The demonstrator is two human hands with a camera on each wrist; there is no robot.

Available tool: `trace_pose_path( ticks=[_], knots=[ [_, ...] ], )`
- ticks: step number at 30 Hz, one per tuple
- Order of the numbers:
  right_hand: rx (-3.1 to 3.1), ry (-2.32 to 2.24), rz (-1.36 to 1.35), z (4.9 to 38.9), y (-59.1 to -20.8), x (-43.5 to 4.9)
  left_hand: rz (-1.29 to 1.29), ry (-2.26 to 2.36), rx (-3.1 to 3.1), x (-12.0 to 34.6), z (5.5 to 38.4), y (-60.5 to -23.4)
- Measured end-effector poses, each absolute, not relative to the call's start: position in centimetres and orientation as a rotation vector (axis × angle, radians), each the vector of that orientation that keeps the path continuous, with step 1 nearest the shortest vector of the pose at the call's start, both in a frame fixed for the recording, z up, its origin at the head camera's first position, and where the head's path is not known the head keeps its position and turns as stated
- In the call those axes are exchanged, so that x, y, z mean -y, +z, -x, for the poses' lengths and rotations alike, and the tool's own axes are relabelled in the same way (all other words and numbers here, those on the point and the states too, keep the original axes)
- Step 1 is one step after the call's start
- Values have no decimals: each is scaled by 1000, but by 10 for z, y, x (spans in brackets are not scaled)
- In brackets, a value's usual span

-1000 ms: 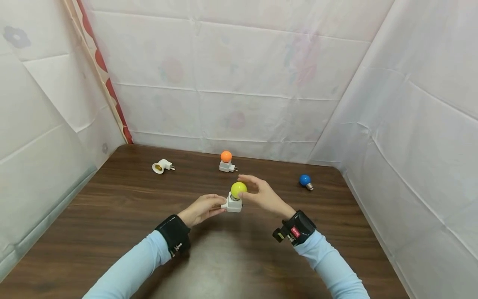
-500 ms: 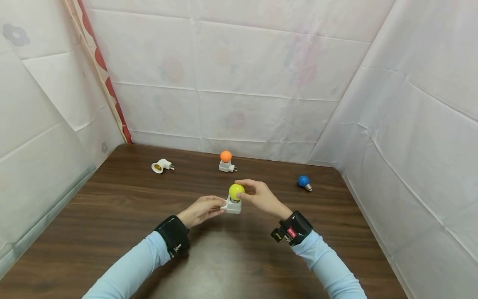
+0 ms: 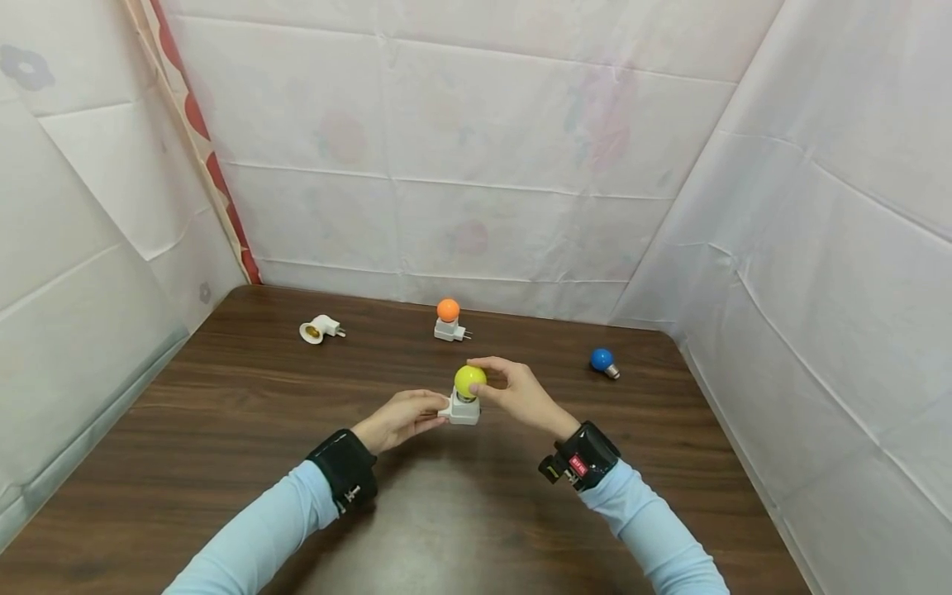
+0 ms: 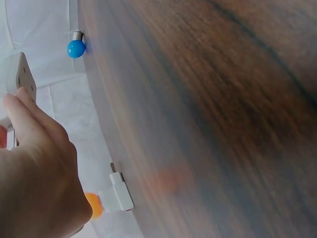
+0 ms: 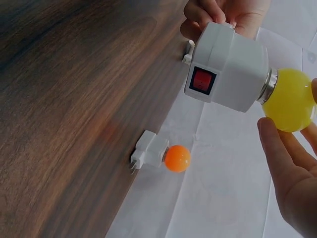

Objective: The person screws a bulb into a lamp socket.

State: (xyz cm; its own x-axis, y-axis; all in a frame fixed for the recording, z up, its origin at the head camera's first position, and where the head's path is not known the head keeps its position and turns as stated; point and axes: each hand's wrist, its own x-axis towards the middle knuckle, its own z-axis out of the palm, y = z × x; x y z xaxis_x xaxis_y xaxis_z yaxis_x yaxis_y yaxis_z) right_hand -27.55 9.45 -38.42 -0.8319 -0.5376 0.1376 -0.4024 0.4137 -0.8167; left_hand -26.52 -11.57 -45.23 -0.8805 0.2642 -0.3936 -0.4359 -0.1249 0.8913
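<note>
Between both hands is a white plug-in lamp socket [image 3: 464, 411] with a red switch on its side, seen in the right wrist view. My left hand [image 3: 405, 417] pinches its narrow plug end from the left. A yellow light bulb [image 5: 289, 100] sits upright in the socket's mouth, a band of its metal base showing at the joint. Thumb and fingers of my right hand [image 3: 522, 397] grip the yellow globe from the right. In the left wrist view, the left hand [image 4: 42, 163] covers part of the socket [image 4: 20, 77], and the yellow bulb is out of sight.
Behind the hands stands another white socket [image 3: 449, 330] with an orange bulb [image 3: 448, 310] in it. An angled white socket [image 3: 321, 328] lies at the back left, a blue bulb [image 3: 602, 359] at the back right. White sheeting [image 3: 476, 149] encloses the wooden table [image 3: 223, 430].
The right hand and the yellow bulb have shifted slightly left and down, and the right fingers have closed more around the globe. The left hand stays nearly still on the socket.
</note>
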Motion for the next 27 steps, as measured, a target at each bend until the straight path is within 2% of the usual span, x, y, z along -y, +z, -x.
trace_pose_path(
  ticks=[27],
  knots=[
    [-2795, -1297, 915, 265, -395, -87, 218, 2027, -1702, 115, 260, -457]
  ],
)
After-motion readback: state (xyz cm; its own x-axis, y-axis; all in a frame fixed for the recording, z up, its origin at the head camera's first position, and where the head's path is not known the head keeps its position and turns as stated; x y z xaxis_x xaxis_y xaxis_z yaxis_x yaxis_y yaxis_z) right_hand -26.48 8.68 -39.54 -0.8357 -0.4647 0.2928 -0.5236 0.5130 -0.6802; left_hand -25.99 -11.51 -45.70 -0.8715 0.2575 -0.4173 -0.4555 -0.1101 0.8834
